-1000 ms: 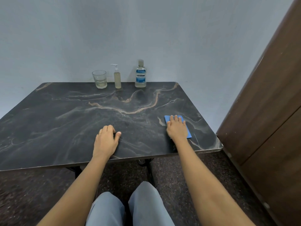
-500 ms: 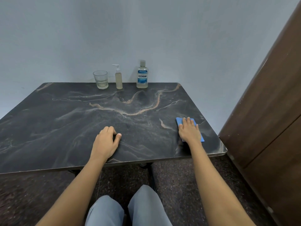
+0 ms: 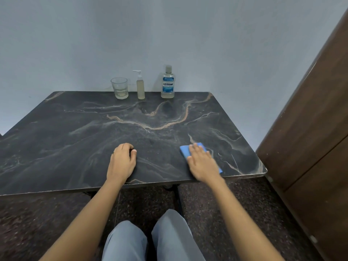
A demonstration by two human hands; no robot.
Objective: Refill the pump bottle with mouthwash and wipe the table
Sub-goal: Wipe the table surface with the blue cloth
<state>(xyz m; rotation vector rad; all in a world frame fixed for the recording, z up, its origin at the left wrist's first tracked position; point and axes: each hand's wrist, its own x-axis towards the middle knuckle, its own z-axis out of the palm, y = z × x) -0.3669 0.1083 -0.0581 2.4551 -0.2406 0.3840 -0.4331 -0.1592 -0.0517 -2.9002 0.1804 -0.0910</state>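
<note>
Nearest the body, the right hand (image 3: 202,162) lies palm-down with its fingers (image 3: 195,147) spread flat over the blue cloth (image 3: 183,150), pressing rather than gripping it, near the worktop's (image 3: 75,147) front right corner; the left hand (image 3: 121,162) rests loosely curled on the bare surface, holding nothing. To wipe well, I would keep even palm pressure, brace with the idle hand, and work in overlapping passes from this edge outward. At the far edge stand the glass (image 3: 119,88), pump bottle (image 3: 140,85) and mouthwash bottle (image 3: 167,82), capped and well apart from the cloth, so strokes should slow there to avoid toppling them.
</note>
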